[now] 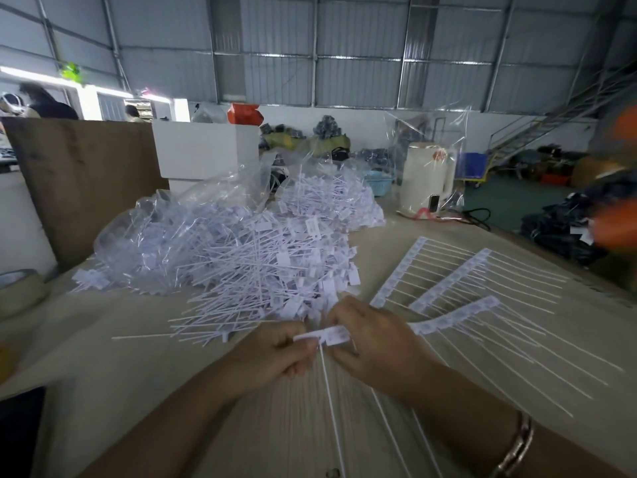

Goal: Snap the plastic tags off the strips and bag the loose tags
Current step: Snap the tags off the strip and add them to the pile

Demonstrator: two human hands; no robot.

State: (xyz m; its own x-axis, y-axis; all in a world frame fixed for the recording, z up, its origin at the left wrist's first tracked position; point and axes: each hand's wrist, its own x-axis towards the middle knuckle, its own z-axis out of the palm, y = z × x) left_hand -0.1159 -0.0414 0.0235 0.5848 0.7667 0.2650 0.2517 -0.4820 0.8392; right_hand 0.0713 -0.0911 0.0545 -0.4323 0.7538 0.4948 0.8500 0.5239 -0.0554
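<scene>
Both hands hold one short white tag strip (327, 336) just above the table, near its front middle. My left hand (272, 357) pinches the strip's left end. My right hand (375, 343) grips its right part, and long thin tails hang from it toward me. A big heap of loose white tags (262, 267) lies just beyond the hands. Behind it, clear plastic bags (179, 222) hold more tags. Three whole strips (448, 288) with their tails fanned out lie to the right.
A roll of tape (20, 288) sits at the table's left edge, a brown board (86, 181) and white boxes (206, 146) stand behind the heap. A cream kettle (427, 177) in clear plastic stands at the back right. A blurred figure in orange (617, 219) is at the right edge.
</scene>
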